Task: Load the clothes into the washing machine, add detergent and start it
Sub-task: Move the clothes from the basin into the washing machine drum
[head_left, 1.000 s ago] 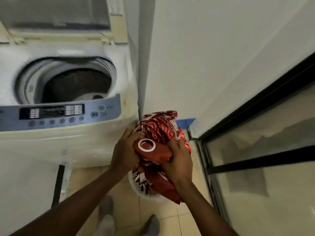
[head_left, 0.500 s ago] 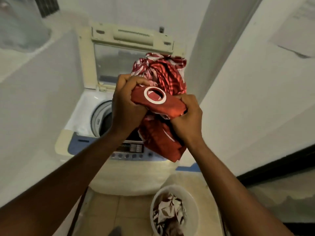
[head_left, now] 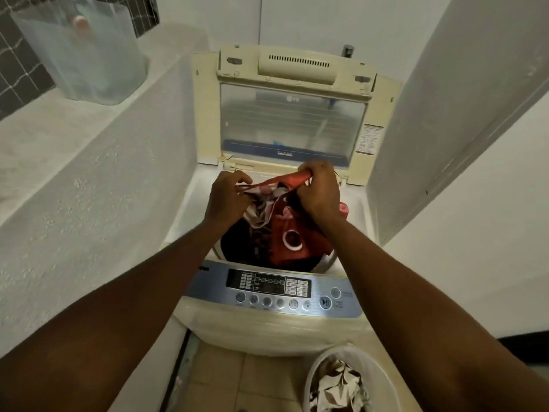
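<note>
A cream top-loading washing machine [head_left: 267,328] stands ahead with its lid [head_left: 292,126] raised. A red patterned cloth [head_left: 286,233] with a white ring hangs into the drum opening. My left hand [head_left: 227,197] grips the cloth's upper left edge. My right hand [head_left: 320,191] grips its upper right edge, above the back of the drum. The lower part of the cloth lies inside the drum. A blue-grey control panel [head_left: 276,289] with buttons runs along the machine's front.
A white laundry basket [head_left: 383,373] with brown leaf-patterned cloth [head_left: 338,388] stands on the tiled floor at lower right. A rough white ledge [head_left: 98,179] flanks the machine's left, with a translucent container [head_left: 86,52] on it. White walls close in on the right.
Both hands moved the red cloth from chest height down and forward over the drum, and its lower part now hangs inside. The bundle has opened out between the hands.
</note>
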